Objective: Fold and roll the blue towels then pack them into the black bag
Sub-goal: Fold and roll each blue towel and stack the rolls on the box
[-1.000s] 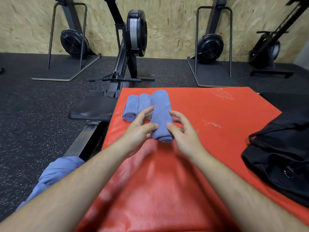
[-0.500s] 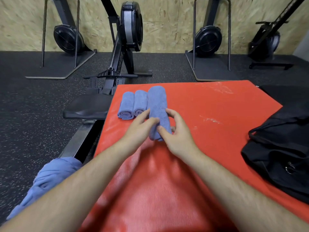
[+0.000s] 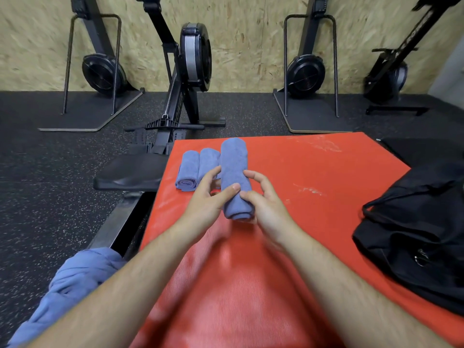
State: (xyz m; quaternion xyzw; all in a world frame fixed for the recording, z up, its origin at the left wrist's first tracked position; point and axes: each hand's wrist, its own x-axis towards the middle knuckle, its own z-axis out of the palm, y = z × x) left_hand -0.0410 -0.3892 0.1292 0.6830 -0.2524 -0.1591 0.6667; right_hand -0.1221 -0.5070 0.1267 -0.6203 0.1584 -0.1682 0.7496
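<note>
Nearest, at the lower left of the frame, a crumpled heap of loose blue towel cloth [image 3: 75, 280] lies off the edge of the red ribbed mat [image 3: 226, 310] and looks not yet folded.

At the centre, the left hand [image 3: 208, 199] and the right hand [image 3: 268, 207] both grasp a rolled blue terry towel [image 3: 234, 167]. The left fingers [image 3: 212, 175] reach round its left side with the thumb pressed on top, and the right fingers [image 3: 256, 177] curl at its right side while the thumb pinches near the end. The step in hand looks like the finish of a roll, snugging it tight. Next it wants setting down, or carrying to the bag, without the outer flap springing loose.

At the right edge, level with the hands, the slumped black fabric bag [image 3: 414, 222] lies partly on the mat. I cannot tell whether its mouth is open, and no towel shows in it.

Just beyond the hands, two smaller rolled blue towels [image 3: 187, 169] lie side by side, touching — seemingly done, waiting to be packed.

Farthest, black rowing machines [image 3: 194, 54] stand along the chipboard wall [image 3: 238, 33].
</note>
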